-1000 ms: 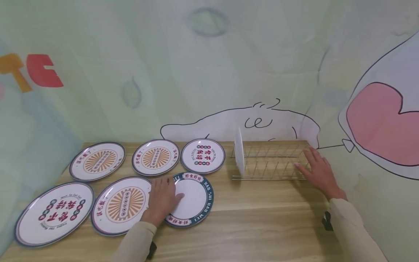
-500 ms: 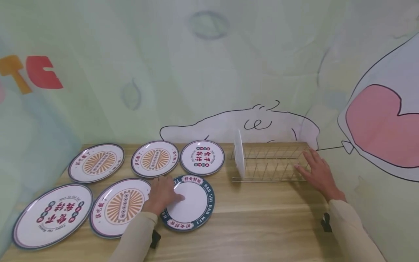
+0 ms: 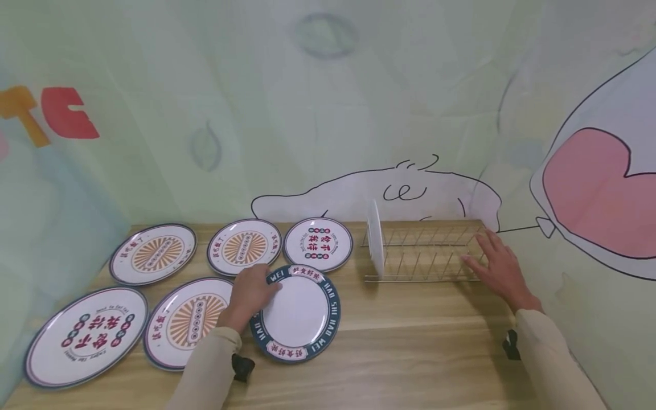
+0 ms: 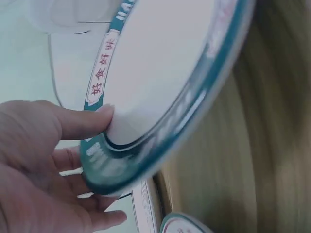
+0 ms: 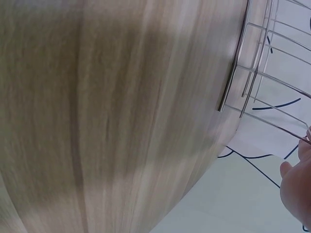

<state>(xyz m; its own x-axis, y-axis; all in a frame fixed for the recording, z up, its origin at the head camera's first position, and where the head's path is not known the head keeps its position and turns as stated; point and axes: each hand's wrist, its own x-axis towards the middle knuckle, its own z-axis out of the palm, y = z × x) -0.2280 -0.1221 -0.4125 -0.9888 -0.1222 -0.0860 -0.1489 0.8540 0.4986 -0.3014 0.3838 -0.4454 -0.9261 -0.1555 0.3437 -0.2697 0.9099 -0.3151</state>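
My left hand (image 3: 249,297) pinches a round plate (image 3: 297,312) with a dark green lettered rim and a plain white centre. In the left wrist view the thumb (image 4: 90,121) lies over the rim, the other fingers are behind it, and the plate (image 4: 160,63) tilts above the table. At the right end of a wire dish rack (image 3: 425,279), my right hand (image 3: 503,276) holds the end, thumb toward the front and fingers toward the back. The right wrist view shows only part of that hand (image 5: 297,187) at the rack's wires (image 5: 238,63). One white plate (image 3: 376,239) stands upright in the rack's left end.
Left of the rack, several printed plates lie flat: a small one with red characters (image 3: 318,245), sunburst plates (image 3: 244,247) in two rows, and a large red-character plate (image 3: 87,336) at front left. A patterned cloth wall (image 3: 256,114) closes off the wooden table (image 3: 410,353) behind.
The green-rimmed plate has risen, tilted and shifted slightly right in my left hand, which gripped its left edge. The right hand and the rack have stayed in place.
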